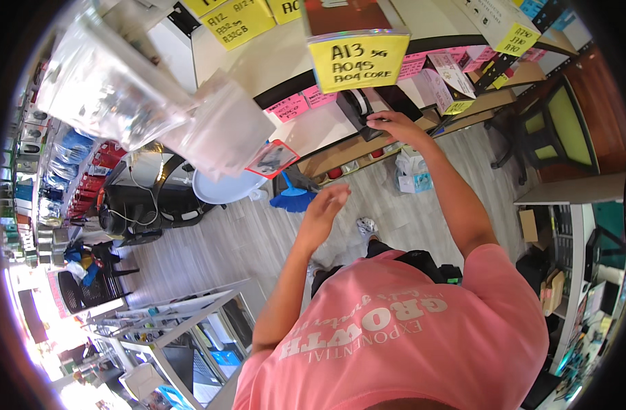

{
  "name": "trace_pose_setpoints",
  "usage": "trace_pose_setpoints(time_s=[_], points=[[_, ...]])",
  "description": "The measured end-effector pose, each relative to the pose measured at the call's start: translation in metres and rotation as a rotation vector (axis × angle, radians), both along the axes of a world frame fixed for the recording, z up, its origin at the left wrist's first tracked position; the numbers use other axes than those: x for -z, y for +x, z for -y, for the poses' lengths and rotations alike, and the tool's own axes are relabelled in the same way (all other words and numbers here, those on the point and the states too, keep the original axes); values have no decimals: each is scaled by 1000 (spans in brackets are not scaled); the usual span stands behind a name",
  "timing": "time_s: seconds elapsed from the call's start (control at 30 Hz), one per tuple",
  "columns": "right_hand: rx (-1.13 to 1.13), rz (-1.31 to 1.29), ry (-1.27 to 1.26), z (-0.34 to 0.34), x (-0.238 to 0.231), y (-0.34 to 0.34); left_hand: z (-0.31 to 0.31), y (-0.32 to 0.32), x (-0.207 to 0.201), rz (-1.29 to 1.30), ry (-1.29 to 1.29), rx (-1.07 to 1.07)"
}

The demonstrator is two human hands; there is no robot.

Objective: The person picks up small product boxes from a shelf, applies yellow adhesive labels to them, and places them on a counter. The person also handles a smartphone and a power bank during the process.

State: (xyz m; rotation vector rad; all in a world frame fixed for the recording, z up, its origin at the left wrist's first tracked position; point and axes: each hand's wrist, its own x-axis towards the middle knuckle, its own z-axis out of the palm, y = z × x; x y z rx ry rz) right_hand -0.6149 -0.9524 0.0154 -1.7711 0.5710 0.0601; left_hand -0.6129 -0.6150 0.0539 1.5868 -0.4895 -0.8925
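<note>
My right hand point(396, 127) reaches to the shelf. Its fingers close at the near end of a black tape dispenser point(355, 109) with a pale roll in it; what lies between the fingertips is too small to make out. Behind that hand a flat dark panel point(400, 101) lies on the shelf. My left hand point(324, 213) hangs in the air over the floor, fingers loosely bent and holding nothing. Nearest to it is a blue broom head point(294, 198), below and to the left.
Clear plastic bags point(121, 82) hang at the upper left, beside a red-edged packet point(275, 158). Boxes with yellow labels point(357, 63) stand on the upper shelf. An office chair point(555, 130) is at the right, a glass display case point(183, 328) at the lower left.
</note>
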Motion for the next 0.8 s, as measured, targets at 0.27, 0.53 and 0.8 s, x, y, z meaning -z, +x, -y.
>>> trace_pose_setpoints(time_s=[0.27, 0.53, 0.8], points=[[140, 100, 192, 7, 8, 19, 140, 47, 35, -429, -56, -154], [244, 250, 175, -21, 19, -51, 185, 40, 58, -626, -123, -320], [233, 0, 299, -19, 36, -72, 209, 38, 84, -512, -91, -410]])
